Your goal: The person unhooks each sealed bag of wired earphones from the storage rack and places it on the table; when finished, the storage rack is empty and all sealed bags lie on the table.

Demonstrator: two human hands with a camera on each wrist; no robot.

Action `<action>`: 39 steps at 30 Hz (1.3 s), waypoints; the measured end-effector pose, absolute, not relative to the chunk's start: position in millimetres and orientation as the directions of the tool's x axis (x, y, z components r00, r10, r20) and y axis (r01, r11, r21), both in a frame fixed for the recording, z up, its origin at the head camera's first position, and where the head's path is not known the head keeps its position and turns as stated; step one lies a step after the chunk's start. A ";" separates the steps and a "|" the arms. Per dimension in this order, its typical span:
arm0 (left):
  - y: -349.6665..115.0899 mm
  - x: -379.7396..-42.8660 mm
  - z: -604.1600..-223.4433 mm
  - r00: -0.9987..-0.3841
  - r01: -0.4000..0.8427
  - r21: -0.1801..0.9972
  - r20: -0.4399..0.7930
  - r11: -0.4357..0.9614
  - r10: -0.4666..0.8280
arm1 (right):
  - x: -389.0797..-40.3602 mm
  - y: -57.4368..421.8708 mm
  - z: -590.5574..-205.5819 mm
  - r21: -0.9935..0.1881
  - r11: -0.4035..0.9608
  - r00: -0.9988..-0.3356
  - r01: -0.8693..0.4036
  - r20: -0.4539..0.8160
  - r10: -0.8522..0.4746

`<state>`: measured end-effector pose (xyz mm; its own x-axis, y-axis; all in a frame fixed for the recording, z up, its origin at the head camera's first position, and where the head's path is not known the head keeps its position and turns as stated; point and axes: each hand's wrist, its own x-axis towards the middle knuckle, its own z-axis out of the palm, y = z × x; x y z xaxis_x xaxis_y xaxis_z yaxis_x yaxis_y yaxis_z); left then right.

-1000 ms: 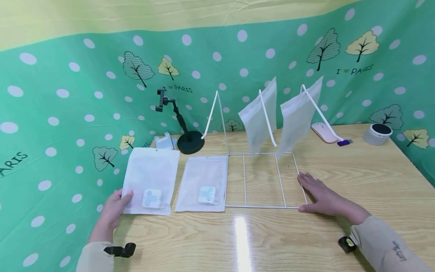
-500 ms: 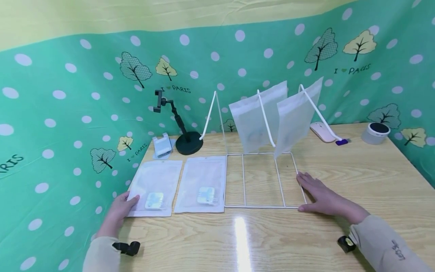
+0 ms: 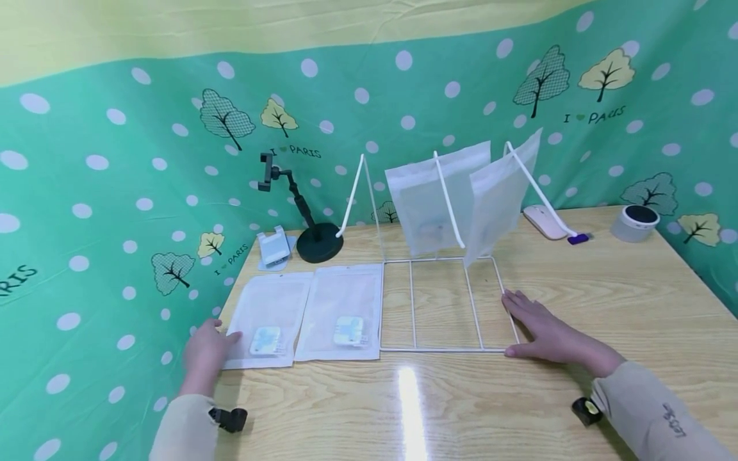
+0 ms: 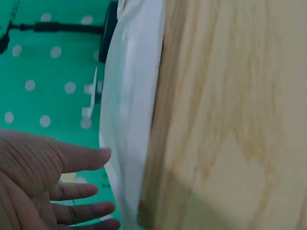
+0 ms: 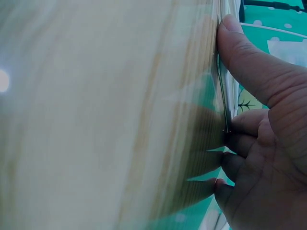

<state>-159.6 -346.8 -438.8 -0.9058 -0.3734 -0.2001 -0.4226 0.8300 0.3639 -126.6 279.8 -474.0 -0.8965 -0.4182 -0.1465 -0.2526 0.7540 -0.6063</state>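
Head view: our left hand (image 3: pixel 206 352), fingers loosely straight and gripping nothing, has its thumb at the left bag (image 3: pixel 268 304), flat beside another bag (image 3: pixel 343 291); our spread right hand (image 3: pixel 539 330) touches the rack (image 3: pixel 438 349), where two tilted bags (image 3: pixel 415 198) stand.

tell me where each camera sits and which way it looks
Head: worn on the head, facing forward and down at table, white rack and green cloth; left hand, right hand and sleeves show.
Left wrist: on that wrist, facing past the left hand to a white pouch, table and green cloth, scene turned sideways; only that hand shows.
Right wrist: on that wrist, facing across the table to green cloth, also sideways; only the right hand shows.
Shared: head and left wrist both show the black stand.
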 end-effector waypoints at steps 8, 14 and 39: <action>-269.4 -175.7 -427.3 -0.988 -0.152 0.386 -0.055 0.910 -0.142 | -125.9 280.1 -473.5 -0.604 0.754 -0.896 -0.259 -0.142 -0.421; -190.2 -174.6 -429.4 -0.978 0.178 0.456 -0.014 0.872 0.208 | -126.5 279.9 -473.2 -0.605 0.755 -0.896 -0.253 -0.148 -0.419; -113.0 -171.1 -466.8 -0.786 0.561 0.170 -0.199 0.810 0.586 | -126.8 280.1 -475.9 -0.613 0.746 -0.895 -0.259 -0.139 -0.425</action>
<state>-171.1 -113.0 -466.8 -0.7857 0.5857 -0.1991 0.5608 0.8103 0.1703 -126.8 280.1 -475.9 -0.8946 -0.4246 -0.1393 -0.2588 0.7464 -0.6131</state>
